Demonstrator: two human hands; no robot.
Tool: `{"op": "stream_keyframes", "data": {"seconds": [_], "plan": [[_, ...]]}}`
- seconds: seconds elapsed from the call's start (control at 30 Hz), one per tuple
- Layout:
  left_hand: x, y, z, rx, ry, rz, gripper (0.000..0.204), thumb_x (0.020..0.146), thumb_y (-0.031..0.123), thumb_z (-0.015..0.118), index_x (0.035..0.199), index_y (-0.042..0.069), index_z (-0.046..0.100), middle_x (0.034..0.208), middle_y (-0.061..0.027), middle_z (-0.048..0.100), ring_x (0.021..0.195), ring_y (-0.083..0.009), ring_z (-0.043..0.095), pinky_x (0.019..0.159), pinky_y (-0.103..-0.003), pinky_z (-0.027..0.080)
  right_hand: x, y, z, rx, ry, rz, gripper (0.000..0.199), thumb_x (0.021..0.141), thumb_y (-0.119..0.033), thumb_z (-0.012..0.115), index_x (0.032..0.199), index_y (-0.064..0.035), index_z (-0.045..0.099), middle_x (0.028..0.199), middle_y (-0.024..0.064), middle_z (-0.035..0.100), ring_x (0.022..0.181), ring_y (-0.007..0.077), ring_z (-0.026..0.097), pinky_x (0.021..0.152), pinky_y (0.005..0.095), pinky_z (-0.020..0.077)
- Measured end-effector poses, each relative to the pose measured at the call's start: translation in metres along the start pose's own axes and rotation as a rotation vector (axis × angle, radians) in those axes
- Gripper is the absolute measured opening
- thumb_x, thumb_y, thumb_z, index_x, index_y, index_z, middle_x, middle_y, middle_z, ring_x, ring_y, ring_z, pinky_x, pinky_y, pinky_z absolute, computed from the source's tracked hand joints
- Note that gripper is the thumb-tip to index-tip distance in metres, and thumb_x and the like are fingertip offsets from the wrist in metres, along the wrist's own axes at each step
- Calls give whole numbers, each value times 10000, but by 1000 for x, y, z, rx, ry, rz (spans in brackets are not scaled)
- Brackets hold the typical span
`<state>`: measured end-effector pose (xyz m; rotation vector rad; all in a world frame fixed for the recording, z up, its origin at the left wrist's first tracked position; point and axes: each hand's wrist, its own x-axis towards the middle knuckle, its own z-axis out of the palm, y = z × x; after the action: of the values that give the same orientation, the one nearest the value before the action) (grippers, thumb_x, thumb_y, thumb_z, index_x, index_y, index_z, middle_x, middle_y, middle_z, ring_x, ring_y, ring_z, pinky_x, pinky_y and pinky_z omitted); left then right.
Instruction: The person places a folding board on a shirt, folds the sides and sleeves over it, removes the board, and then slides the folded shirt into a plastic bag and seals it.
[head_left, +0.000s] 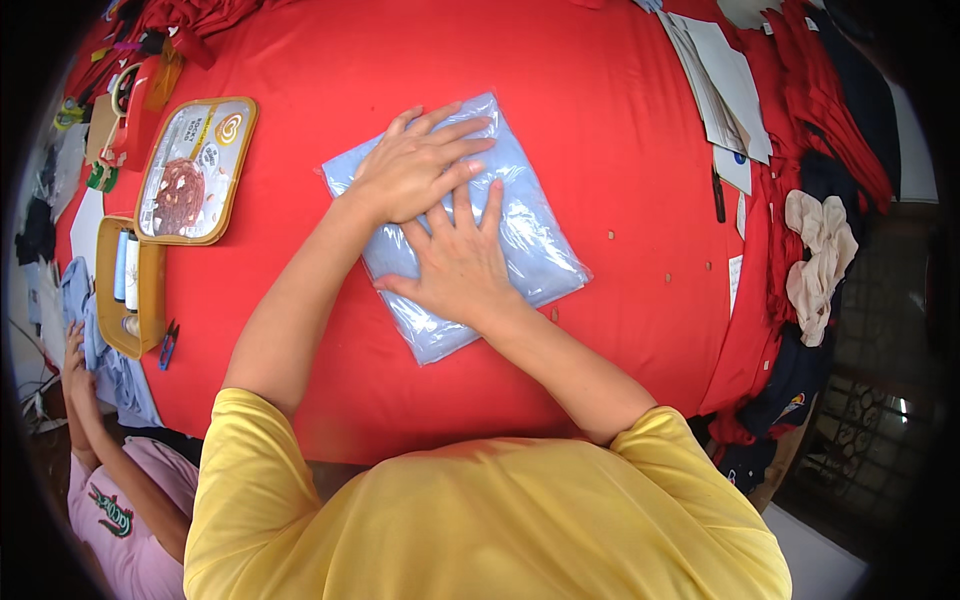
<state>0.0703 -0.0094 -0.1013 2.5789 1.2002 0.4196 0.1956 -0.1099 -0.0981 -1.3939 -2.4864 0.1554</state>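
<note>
A folded light blue garment in a clear plastic bag (535, 240) lies tilted on the red cloth in front of me. My left hand (415, 165) rests flat on its upper part, fingers spread and pointing to the right. Just below it, my right hand (460, 260) presses palm-down on the middle of the bag, its fingers apart. The right fingertips meet the underside of the left hand, and some are partly covered there. Neither hand grips anything. The plastic shines and looks wrinkled around both hands.
A yellow tub (150, 290) with thread spools and its lid (200, 170) stand left, beside small scissors (169, 345). A red tape dispenser (135, 120) is behind. Papers (715, 85) and a beige cloth (820, 260) lie right. Another person's hands (78, 360) hold blue fabric lower left.
</note>
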Motion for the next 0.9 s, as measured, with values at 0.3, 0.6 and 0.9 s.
{"op": "stream_keyframes", "data": {"seconds": [0.3,0.6,0.9], "plan": [[-18,-8,-7,-342,475,-13,358,966,269,492,1271,125,609,1385,-103,521,1333,-306,402,1108,-465,305,2,-7,1,-43,14,-16,881,749,-670,643,1422,-129,466,1505,199,326,1395,474,231,1033,761,143],[-164,81,24,-318,704,-255,273,815,-51,665,1046,21,538,1076,-173,619,979,-357,629,828,-431,514,0,0,0,-39,-50,6,856,847,-649,544,1513,-157,328,1580,181,217,1454,464,95,1094,722,17],[-174,87,29,-120,562,-225,364,784,26,711,1121,40,574,1237,-133,593,1147,-324,573,983,-450,445,0,4,6,21,-33,5,748,914,-576,496,1516,-167,323,1584,172,210,1457,461,92,1097,715,-4]]}}
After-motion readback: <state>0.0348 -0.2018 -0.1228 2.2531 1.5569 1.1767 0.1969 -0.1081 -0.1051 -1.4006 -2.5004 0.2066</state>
